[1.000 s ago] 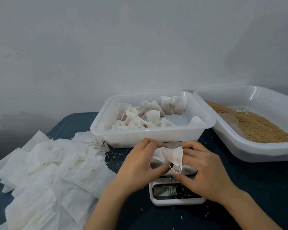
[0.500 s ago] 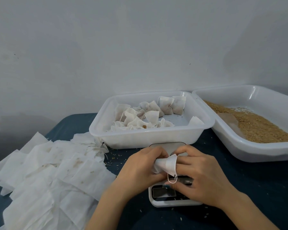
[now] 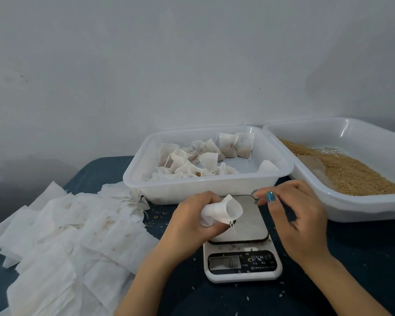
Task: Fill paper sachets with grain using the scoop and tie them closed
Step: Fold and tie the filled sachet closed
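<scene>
My left hand (image 3: 193, 221) grips an empty white paper sachet (image 3: 224, 210) over the scale plate, its round mouth held wide and facing right, its drawstring dangling below. My right hand (image 3: 299, 215) hovers just right of the sachet, apart from it, with loosely curled fingers and nothing visible in them. Brown grain (image 3: 351, 172) fills the white tray (image 3: 351, 208) at the right. A translucent scoop-like piece (image 3: 311, 165) lies on the grain's left edge. Several tied sachets (image 3: 205, 156) lie in the middle white tub (image 3: 192, 190).
A white digital kitchen scale (image 3: 242, 263) stands under my hands on the dark blue cloth. A spread of flat empty sachets (image 3: 62, 236) covers the left side. Loose grains dot the cloth around the scale. A grey wall rises close behind the trays.
Both hands were working the sachet together. My right hand has since let go and pulled to the right, while my left hand alone holds the sachet with its mouth spread wide.
</scene>
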